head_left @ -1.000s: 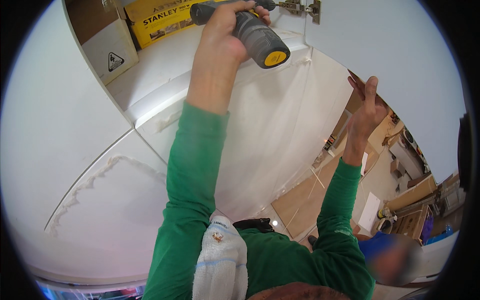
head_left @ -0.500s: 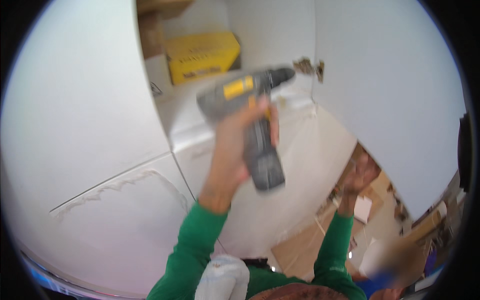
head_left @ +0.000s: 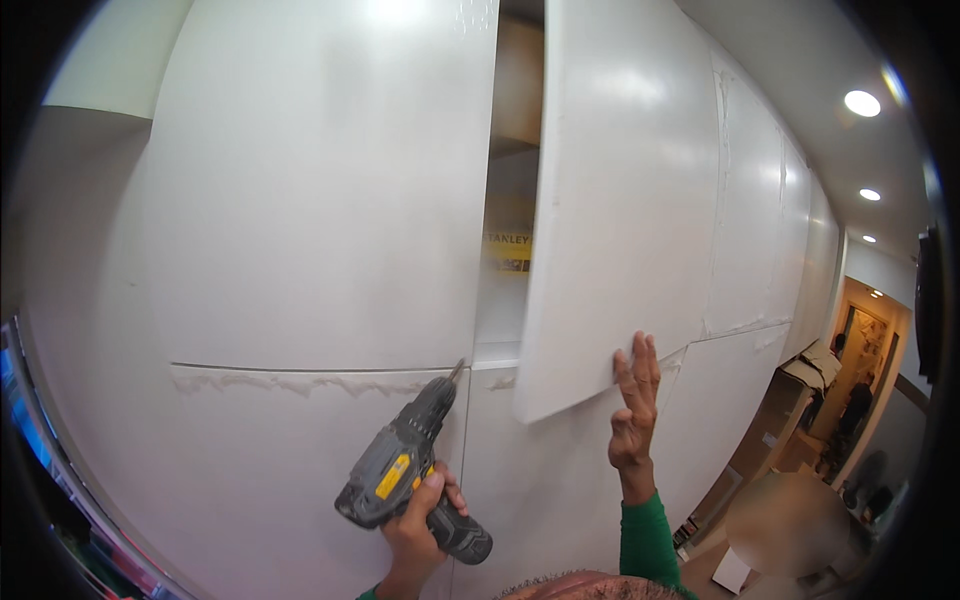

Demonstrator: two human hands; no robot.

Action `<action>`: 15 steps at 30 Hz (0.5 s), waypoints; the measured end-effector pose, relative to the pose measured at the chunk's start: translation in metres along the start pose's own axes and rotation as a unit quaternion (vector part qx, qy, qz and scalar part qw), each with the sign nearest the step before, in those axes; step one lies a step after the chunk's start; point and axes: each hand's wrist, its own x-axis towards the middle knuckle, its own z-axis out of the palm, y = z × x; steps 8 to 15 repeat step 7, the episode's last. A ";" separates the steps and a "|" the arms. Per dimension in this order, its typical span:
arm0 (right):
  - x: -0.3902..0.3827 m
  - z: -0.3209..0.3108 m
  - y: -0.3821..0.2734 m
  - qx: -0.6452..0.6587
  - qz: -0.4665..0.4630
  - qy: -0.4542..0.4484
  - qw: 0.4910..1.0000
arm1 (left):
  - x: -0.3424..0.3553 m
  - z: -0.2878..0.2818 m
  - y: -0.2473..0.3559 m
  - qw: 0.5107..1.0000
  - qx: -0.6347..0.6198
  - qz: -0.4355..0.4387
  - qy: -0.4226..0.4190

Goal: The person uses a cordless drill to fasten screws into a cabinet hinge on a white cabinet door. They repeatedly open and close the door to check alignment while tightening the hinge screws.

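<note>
My left hand (head_left: 418, 525) is wrapped round the handle of a grey and yellow cordless drill (head_left: 395, 470), low in the middle of the view. The drill points up and to the right, its bit tip near the seam at the bottom corner of a closed white cabinet door (head_left: 330, 200). My right hand (head_left: 635, 410) has its fingers stretched upward against the lower part of a white cabinet door (head_left: 620, 220) that stands ajar. Through the gap a yellow box (head_left: 508, 245) shows partly inside the cabinet.
White panels (head_left: 765, 200) with peeling edge film continue along the wall to the right. Cardboard boxes (head_left: 790, 390) stand at the lower right, near a person (head_left: 790, 525) whose head is blurred. A lit doorway (head_left: 860, 340) lies beyond, and ceiling lights (head_left: 862, 103) run along the upper right.
The right-hand cabinet door has swung from wide open to nearly closed, hiding most of the interior. My left hand has lowered the drill, and my right hand has come onto the door.
</note>
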 end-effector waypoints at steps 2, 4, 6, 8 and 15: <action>0.007 0.010 -0.003 -0.015 0.019 -0.011 1.000 | -0.011 -0.009 0.000 0.999 0.028 0.039 0.017; 0.011 0.017 -0.003 -0.031 0.023 -0.023 0.999 | -0.019 -0.016 -0.001 0.998 0.004 0.064 0.026; 0.012 0.022 -0.002 -0.049 0.033 -0.030 0.998 | -0.026 -0.024 -0.002 0.995 0.000 0.095 0.038; 0.014 0.023 -0.002 -0.058 0.035 -0.033 0.997 | -0.026 -0.026 -0.005 0.994 0.003 0.103 0.039; 0.014 0.023 -0.002 -0.058 0.035 -0.033 0.997 | -0.026 -0.026 -0.005 0.994 0.003 0.103 0.039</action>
